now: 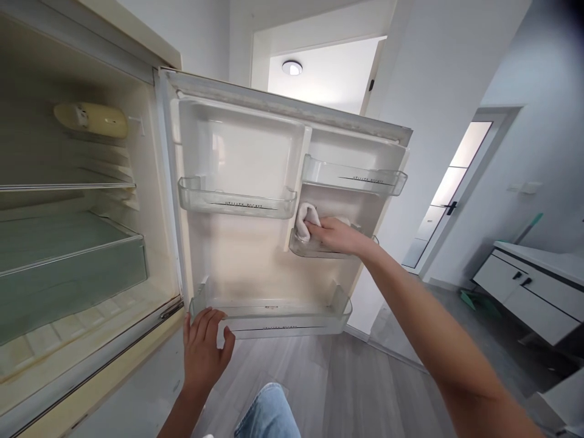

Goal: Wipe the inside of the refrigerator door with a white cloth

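Note:
A fridge door (241,255) stands swung open, its inner side facing me. My right hand (337,234) grips a white cloth (306,222) inside the small lower-right door shelf (303,248). Part of the cloth is hidden behind the fingers. My left hand (205,344) is at the left end of the bottom door shelf (283,325), fingers apart and holding nothing; the fingertips appear to rest near its edge. Two more clear door shelves are above: one at left (237,204) and one at upper right (353,176).
The open fridge compartment (159,243) is at left, with a glass shelf (64,184) and a clear drawer (77,274). My knee (269,413) shows below the door. A white cabinet (524,283), a green dustpan (477,301) and a glazed door (449,182) are at right.

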`<state>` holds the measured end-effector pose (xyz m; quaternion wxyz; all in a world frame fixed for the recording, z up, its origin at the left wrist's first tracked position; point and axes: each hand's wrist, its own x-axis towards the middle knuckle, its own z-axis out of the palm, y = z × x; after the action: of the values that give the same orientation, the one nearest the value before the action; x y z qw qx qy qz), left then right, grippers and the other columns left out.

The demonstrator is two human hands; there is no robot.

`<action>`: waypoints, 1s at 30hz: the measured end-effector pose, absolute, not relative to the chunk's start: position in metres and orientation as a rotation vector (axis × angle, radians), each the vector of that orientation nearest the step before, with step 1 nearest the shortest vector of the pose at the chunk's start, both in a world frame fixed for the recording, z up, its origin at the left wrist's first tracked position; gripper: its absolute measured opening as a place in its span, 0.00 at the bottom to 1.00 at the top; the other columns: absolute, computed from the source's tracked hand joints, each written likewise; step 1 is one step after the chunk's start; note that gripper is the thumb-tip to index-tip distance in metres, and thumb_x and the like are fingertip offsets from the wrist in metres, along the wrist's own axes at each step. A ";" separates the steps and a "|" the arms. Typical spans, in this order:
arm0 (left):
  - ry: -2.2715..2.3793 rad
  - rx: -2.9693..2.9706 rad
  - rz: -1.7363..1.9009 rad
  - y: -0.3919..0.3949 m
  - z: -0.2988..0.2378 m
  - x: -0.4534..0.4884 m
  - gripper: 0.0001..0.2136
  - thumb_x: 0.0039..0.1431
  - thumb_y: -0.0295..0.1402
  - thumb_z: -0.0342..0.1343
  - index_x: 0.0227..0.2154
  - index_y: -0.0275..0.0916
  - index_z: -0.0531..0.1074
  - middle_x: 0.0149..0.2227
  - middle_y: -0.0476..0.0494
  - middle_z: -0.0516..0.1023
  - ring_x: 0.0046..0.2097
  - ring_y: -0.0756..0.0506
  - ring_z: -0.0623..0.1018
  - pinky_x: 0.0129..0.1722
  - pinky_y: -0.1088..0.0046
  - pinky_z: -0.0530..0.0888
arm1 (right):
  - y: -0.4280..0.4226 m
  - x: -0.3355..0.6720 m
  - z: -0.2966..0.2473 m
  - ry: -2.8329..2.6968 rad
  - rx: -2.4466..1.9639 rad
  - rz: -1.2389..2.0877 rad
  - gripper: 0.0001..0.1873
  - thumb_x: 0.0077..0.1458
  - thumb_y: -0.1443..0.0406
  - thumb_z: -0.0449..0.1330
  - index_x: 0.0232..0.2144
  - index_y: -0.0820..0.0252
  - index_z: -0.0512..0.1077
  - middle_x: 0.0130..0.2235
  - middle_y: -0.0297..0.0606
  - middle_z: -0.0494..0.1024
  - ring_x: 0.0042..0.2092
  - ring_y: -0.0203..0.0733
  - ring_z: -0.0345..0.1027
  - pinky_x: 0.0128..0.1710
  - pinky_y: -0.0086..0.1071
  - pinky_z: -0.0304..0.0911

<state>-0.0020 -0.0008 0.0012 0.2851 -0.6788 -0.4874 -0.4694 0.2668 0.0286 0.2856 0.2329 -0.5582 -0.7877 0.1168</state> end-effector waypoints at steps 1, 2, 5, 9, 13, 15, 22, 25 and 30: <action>-1.299 -1.814 -1.254 -0.001 0.001 -0.002 0.11 0.52 0.25 0.54 0.40 0.35 0.67 0.37 0.39 0.75 0.48 0.38 0.72 0.62 0.49 0.54 | 0.029 0.272 0.285 -2.153 -1.552 0.365 0.24 0.58 0.47 0.47 0.29 0.58 0.72 0.27 0.37 0.71 0.29 0.39 0.60 0.31 0.33 0.56; -1.298 -1.814 -1.252 -0.001 0.001 -0.003 0.11 0.52 0.25 0.54 0.40 0.35 0.67 0.37 0.39 0.75 0.48 0.38 0.72 0.62 0.49 0.54 | 0.030 0.278 0.285 -2.136 -1.556 0.422 0.24 0.57 0.46 0.48 0.30 0.58 0.72 0.26 0.36 0.70 0.27 0.38 0.59 0.30 0.32 0.55; -1.311 -1.823 -1.242 -0.002 0.002 -0.003 0.11 0.52 0.25 0.54 0.40 0.36 0.67 0.38 0.39 0.75 0.48 0.38 0.72 0.63 0.50 0.54 | 0.036 0.298 0.283 -2.040 -1.526 0.586 0.23 0.54 0.45 0.52 0.30 0.58 0.71 0.24 0.33 0.66 0.26 0.35 0.56 0.27 0.31 0.54; -1.329 -1.827 -1.221 -0.003 0.002 -0.002 0.11 0.53 0.26 0.54 0.40 0.37 0.66 0.38 0.39 0.76 0.49 0.39 0.72 0.63 0.50 0.54 | 0.043 0.323 0.282 -1.707 -1.473 0.753 0.14 0.50 0.54 0.60 0.25 0.59 0.70 0.23 0.32 0.67 0.25 0.36 0.58 0.27 0.31 0.56; -1.329 -1.815 -1.230 -0.001 0.001 -0.001 0.11 0.53 0.26 0.53 0.41 0.37 0.66 0.38 0.39 0.76 0.49 0.38 0.72 0.63 0.50 0.55 | 0.031 0.339 0.286 -1.176 -1.218 0.809 0.08 0.50 0.59 0.61 0.29 0.58 0.72 0.28 0.36 0.73 0.30 0.40 0.66 0.29 0.32 0.64; -1.323 -1.805 -1.244 0.000 0.001 -0.001 0.11 0.52 0.26 0.53 0.40 0.37 0.66 0.38 0.39 0.75 0.48 0.38 0.72 0.62 0.49 0.55 | 0.017 0.342 0.288 -1.014 -1.021 0.807 0.07 0.52 0.61 0.60 0.34 0.56 0.73 0.35 0.36 0.76 0.34 0.39 0.70 0.31 0.31 0.67; -1.312 -1.805 -1.261 0.000 0.000 -0.001 0.11 0.51 0.25 0.54 0.39 0.36 0.67 0.37 0.39 0.75 0.48 0.38 0.72 0.63 0.49 0.54 | -0.022 0.351 0.264 -0.675 -0.586 0.150 0.04 0.44 0.67 0.60 0.27 0.56 0.73 0.33 0.35 0.74 0.41 0.44 0.71 0.39 0.37 0.67; -1.321 -1.806 -1.263 0.001 -0.001 -0.001 0.11 0.51 0.25 0.54 0.39 0.36 0.67 0.37 0.39 0.76 0.48 0.38 0.72 0.62 0.49 0.55 | -0.034 0.367 0.253 -0.760 -0.753 -0.444 0.06 0.40 0.67 0.60 0.17 0.55 0.66 0.22 0.33 0.66 0.35 0.49 0.69 0.36 0.42 0.64; -1.332 -1.805 -1.260 0.000 -0.002 -0.001 0.11 0.51 0.26 0.54 0.40 0.36 0.67 0.37 0.40 0.76 0.48 0.38 0.72 0.63 0.49 0.55 | -0.060 0.395 0.267 -1.397 -1.173 -0.581 0.23 0.39 0.70 0.52 0.36 0.48 0.78 0.34 0.37 0.78 0.40 0.45 0.72 0.36 0.39 0.63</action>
<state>-0.0006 0.0000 -0.0015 0.2805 -0.6734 -0.4969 -0.4701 0.3950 -0.0599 0.2669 0.5760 -0.5008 -0.5965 -0.2481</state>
